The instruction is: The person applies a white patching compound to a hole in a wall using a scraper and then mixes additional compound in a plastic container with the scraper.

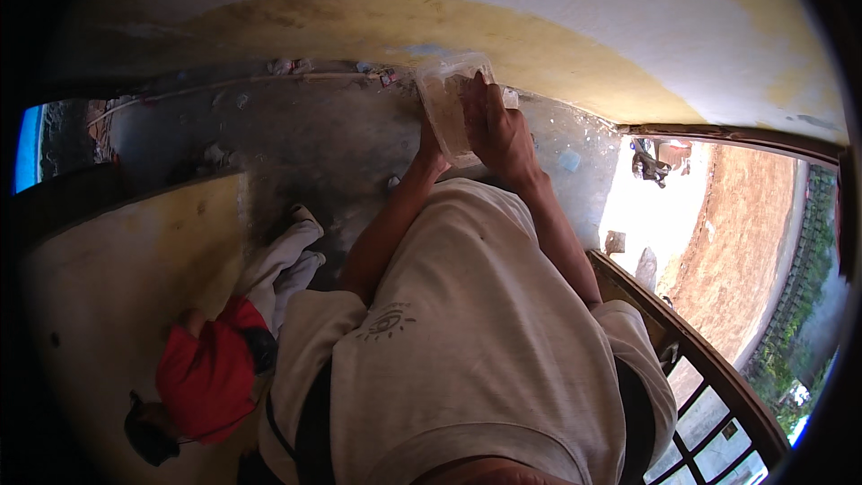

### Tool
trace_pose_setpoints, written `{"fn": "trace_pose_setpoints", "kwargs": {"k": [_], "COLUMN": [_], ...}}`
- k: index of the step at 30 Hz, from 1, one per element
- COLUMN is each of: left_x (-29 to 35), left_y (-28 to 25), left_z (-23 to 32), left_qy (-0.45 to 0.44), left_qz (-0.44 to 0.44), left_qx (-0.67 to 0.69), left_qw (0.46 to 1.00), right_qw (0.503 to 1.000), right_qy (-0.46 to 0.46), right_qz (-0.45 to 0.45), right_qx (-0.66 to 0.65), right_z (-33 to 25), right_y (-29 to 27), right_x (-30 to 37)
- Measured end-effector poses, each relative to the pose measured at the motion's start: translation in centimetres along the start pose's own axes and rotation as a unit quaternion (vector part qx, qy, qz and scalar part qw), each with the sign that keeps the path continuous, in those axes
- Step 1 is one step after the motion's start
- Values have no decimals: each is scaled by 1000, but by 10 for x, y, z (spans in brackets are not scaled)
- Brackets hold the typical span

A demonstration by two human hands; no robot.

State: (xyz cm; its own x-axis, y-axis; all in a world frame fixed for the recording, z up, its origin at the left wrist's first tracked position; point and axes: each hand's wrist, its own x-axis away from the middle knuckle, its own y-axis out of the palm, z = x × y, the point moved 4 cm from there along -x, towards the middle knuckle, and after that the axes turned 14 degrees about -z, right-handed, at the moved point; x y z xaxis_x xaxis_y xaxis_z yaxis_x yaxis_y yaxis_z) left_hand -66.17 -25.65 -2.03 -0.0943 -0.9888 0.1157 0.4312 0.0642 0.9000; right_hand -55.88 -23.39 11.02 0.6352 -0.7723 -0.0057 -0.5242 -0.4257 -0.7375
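A clear rectangular plastic container (pixel 444 108) is held up in front of me, tilted, its inside smeared or cloudy. My left hand (pixel 432 145) wraps round its lower left side, and the fingers are mostly hidden behind it. Across the right rim lies my right hand (pixel 500 130), its fingers bent and close together against the container. Whether a small thing is also pinched in those fingers cannot be made out. A pale piece (pixel 510 98) shows just past the right knuckles; what it is stays unclear.
A stained yellow and white wall (pixel 584 45) rises ahead, with litter (pixel 289 66) along its foot. To my left, a person in a red shirt (pixel 211 373) is by a low wall (pixel 135 242). At right, a doorway opens onto bright ground (pixel 736 233), beside a barred gate (pixel 709 395).
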Motion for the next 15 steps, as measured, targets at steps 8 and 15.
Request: {"fn": "trace_pose_setpoints", "kwargs": {"k": [8, 15], "left_x": [31, 90], "left_y": [-22, -34], "left_z": [33, 83], "left_qy": [18, -4], "left_qz": [-112, -34], "left_qx": [85, 50], "left_qw": [990, 998], "right_qw": [990, 978], "right_qy": [94, 170], "right_qz": [59, 49], "right_qx": [-85, -107], "right_z": [-34, -73], "right_y": [35, 83], "right_x": [3, 19]}}
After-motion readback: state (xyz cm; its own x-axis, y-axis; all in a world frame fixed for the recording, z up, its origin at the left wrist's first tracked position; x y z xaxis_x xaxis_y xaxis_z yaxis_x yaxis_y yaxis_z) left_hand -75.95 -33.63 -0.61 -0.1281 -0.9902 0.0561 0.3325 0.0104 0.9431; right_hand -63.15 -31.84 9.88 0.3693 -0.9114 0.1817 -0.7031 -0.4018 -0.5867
